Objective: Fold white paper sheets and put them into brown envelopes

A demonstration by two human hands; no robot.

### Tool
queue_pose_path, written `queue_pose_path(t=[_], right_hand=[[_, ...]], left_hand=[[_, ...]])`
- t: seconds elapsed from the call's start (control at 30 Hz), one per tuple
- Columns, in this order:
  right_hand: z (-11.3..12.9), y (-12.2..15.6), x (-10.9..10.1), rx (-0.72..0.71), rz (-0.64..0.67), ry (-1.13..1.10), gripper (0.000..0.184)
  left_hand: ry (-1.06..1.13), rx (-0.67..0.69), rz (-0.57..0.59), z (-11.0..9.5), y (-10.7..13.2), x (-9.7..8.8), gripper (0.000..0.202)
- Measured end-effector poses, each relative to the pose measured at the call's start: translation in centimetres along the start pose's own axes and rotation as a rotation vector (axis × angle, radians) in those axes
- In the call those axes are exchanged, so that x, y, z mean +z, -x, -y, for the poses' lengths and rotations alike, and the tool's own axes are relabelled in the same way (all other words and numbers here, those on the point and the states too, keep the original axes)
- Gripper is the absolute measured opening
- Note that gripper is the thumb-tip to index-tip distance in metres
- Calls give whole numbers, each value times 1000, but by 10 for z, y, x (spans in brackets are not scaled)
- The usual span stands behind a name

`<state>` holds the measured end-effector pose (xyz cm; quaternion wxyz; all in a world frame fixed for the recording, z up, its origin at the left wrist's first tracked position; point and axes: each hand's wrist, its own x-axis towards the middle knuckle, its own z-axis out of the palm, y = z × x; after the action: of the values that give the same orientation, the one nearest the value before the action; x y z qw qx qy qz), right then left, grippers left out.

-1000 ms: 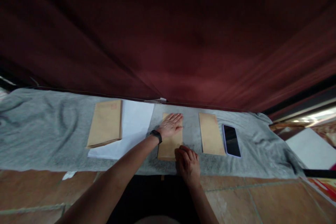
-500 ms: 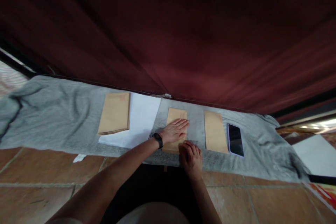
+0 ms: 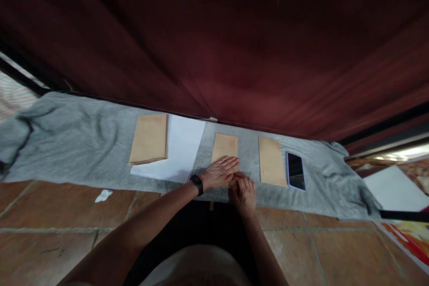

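My two hands cover the lower part of the flat tan paper envelope [image 3: 225, 145] in front of me, so only its upper portion shows, lying on the wrinkled grey cloth [image 3: 100, 156]. Faint print near its top is too blurred to read. My left hand [image 3: 221, 171], a black-banded watch [image 3: 197, 184] at its wrist, presses palm-down across it, fingers straight and pointing right, grasping nothing. My right hand [image 3: 244, 191] curls beside those fingertips at the envelope's lower right; its own fingertips are hidden, and I cannot tell whether they pinch the paper.
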<state>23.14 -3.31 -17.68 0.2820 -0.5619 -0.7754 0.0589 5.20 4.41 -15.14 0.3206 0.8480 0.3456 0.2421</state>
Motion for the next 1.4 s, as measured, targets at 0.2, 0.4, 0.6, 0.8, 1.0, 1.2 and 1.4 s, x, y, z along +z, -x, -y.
queue_pose_path(t=[0.2, 0.4, 0.6, 0.8, 1.0, 1.2, 1.4], right_hand=[[1, -1, 2, -9, -39, 1, 24], [0, -1, 5, 8, -68, 21, 23], [-2, 1, 7, 11, -51, 24, 24], [-2, 1, 6, 10, -50, 5, 24], [-3, 2, 7, 33, -45, -39, 24], [-11, -5, 1, 11, 3, -219, 30], [-21, -29, -6, -213, 272, -237, 39]], left_hand=[[-116, 79, -9, -2, 15, 8, 49], [-523, 98, 101, -5, 31, 15, 59], [-569, 100, 62, -10, 51, 17, 59], [-502, 48, 17, -10, 65, 17, 52], [-426, 20, -36, -6, 78, 11, 44], [-390, 50, -26, -5, 81, 2, 41], [-407, 99, -34, -7, 78, -5, 40]])
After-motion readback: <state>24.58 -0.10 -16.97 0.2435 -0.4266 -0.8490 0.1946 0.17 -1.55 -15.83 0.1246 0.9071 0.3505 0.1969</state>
